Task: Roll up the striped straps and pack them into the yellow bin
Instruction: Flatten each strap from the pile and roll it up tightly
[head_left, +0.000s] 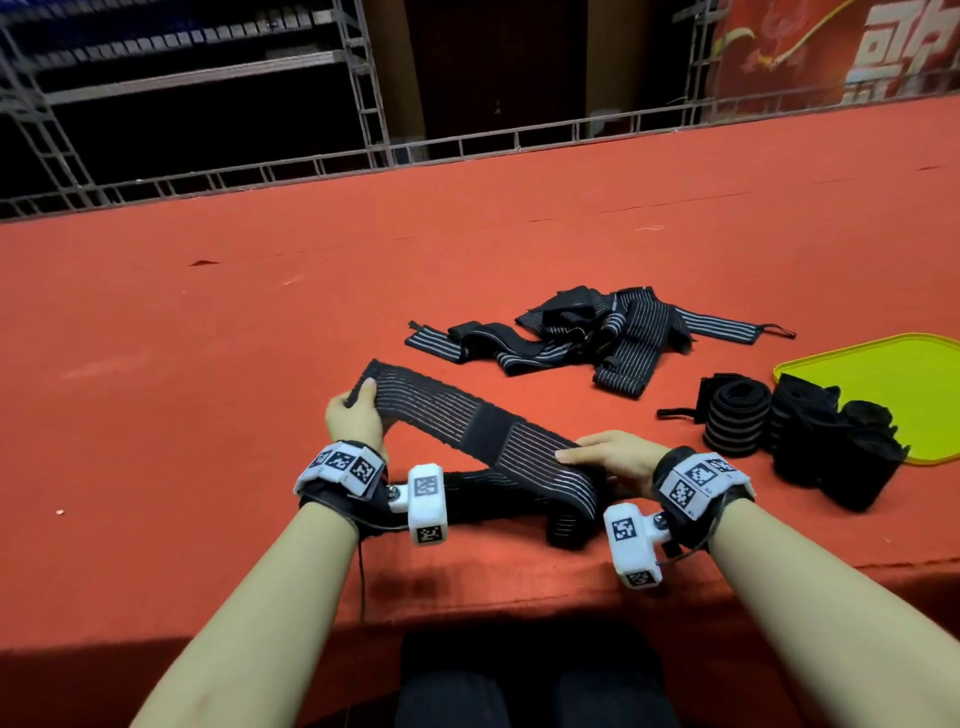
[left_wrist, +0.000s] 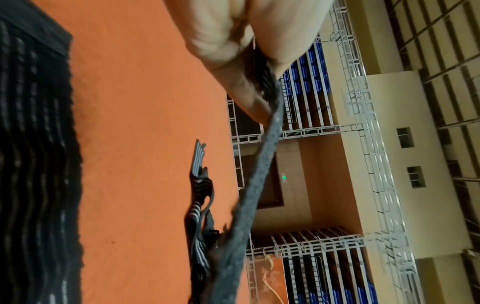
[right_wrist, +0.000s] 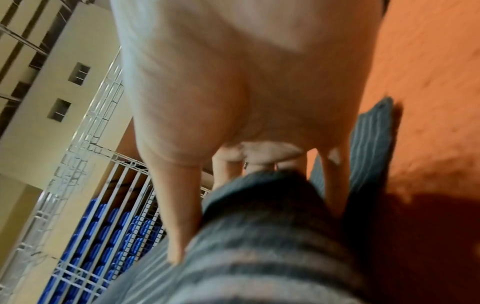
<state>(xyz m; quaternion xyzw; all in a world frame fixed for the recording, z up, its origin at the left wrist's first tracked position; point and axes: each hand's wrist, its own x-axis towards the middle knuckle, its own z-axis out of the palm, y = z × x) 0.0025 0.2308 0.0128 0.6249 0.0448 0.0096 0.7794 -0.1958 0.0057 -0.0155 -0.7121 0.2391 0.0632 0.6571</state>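
Left hand (head_left: 355, 415) pinches the far end of a striped strap (head_left: 457, 421), thumb and fingers clamped on it. Right hand (head_left: 610, 460) holds the strap's folded near part, fingers curled around it, close to the red table's (head_left: 208, 338) near edge. Loose straps pile (head_left: 587, 338) lies mid-table. Rolled straps (head_left: 735, 415) sit beside the yellow bin (head_left: 883, 374) at the right edge.

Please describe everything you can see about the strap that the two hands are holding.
The strap is a long black elastic-looking band with thin pale stripes along it and one plain black patch across its middle. It is unrolled. The left hand pinches its far end, lifted off the red table; the right hand holds it where it folds back, and the rest lies on the table toward the left wrist.
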